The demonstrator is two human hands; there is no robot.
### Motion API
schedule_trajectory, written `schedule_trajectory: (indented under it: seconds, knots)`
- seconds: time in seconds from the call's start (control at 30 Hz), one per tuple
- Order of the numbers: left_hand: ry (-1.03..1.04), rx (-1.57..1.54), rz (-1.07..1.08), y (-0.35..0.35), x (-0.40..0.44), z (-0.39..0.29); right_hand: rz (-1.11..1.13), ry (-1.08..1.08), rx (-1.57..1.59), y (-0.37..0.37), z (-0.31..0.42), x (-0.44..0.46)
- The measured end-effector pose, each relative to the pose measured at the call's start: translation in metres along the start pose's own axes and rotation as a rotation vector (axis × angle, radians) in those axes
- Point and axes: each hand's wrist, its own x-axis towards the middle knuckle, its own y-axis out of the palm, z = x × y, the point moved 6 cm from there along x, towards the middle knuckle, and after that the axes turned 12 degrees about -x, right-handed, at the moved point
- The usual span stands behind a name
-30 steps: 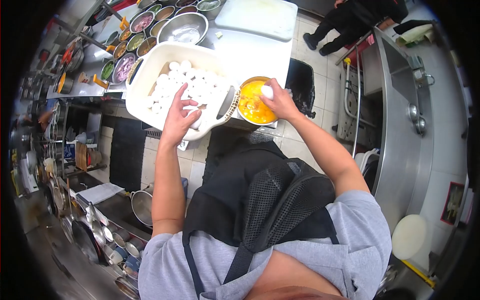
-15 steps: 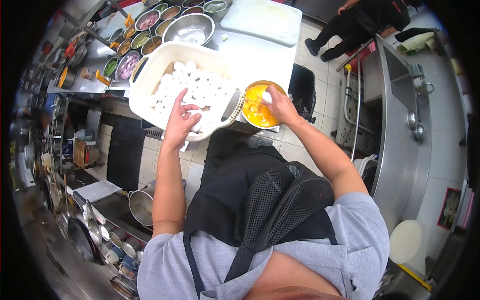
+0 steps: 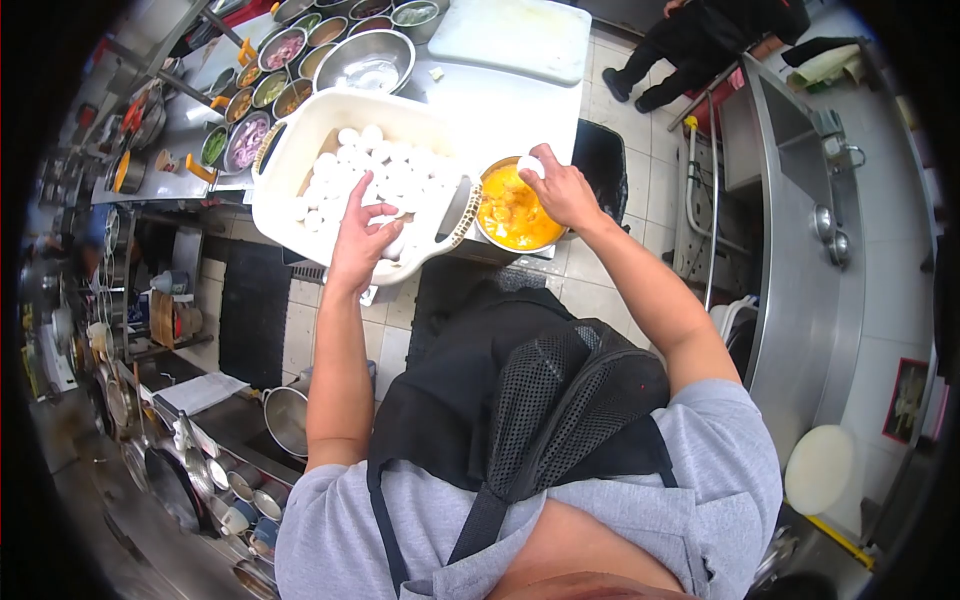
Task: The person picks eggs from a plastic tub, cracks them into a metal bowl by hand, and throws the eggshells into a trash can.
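Observation:
My right hand (image 3: 565,195) is closed around a white egg (image 3: 531,166) above the far side of a round metal bowl (image 3: 482,228). Cracked eggs with bright orange yolks (image 3: 518,215) fill much of that bowl. Over the near side of a cream plastic tub (image 3: 285,185) is my left hand (image 3: 360,240), with its index finger stretched out. A second white egg (image 3: 392,246) shows under its thumb, against the palm. Many whole white eggs (image 3: 345,165) lie in the tub, whose right handle is beside the bowl.
An empty steel bowl (image 3: 365,62) and several small ingredient bowls (image 3: 247,140) stand behind the tub. A white cutting board (image 3: 510,40) lies at the back. Right of the table are a black bin (image 3: 603,165) and a steel sink counter (image 3: 800,300). Another person (image 3: 710,40) stands at upper right.
My right hand has lifted slightly with its egg, moving toward the bowl's far rim. My left hand stays over the tub, almost unmoved. The view has shifted a little.

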Motion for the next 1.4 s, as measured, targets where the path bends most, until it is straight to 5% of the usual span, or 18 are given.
schedule_trajectory:
  seconds: [0.27,0.4,0.47,0.53,0.6,0.7,0.8,1.0,1.13,1.2,1.33,1.4]
  knots:
    - [-0.105,-0.059,-0.124,-0.005,0.004,0.014,-0.229,-0.047,0.261,-0.043,-0.020,0.002]
    - [-0.080,-0.071,-0.192,-0.009,0.020,0.024,-0.616,-0.150,0.116,-0.074,-0.063,0.008]
    - [-0.049,-0.071,-0.158,0.006,0.031,0.018,-0.520,-0.107,0.124,-0.059,-0.097,0.020]
    - [-0.022,-0.066,-0.120,0.029,0.040,0.014,-0.476,0.091,-0.331,-0.042,-0.120,0.024]
    - [0.025,0.070,-0.027,0.063,0.054,0.003,-0.503,0.099,-0.335,-0.049,-0.118,0.017]
    - [0.017,0.146,0.092,0.120,0.065,-0.009,-0.351,-0.237,0.241,-0.065,-0.046,-0.019]
    - [0.013,0.227,0.148,0.171,0.065,-0.015,-0.370,-0.509,0.146,-0.067,0.011,-0.048]
    - [-0.074,0.198,0.298,0.198,0.068,0.011,-0.210,-0.317,0.373,-0.050,-0.009,-0.044]
    - [0.012,0.191,0.145,0.154,0.072,0.005,-0.329,-0.187,0.383,-0.053,-0.037,-0.046]
    - [0.047,0.207,0.035,0.114,0.081,0.006,-0.680,-0.229,0.154,-0.067,-0.037,-0.057]
    - [0.025,0.196,-0.065,0.052,0.085,0.009,-0.287,-0.236,-0.063,0.008,-0.064,-0.044]
    - [0.017,0.131,-0.132,0.030,0.076,0.008,-0.311,-0.166,0.007,0.005,-0.066,-0.048]
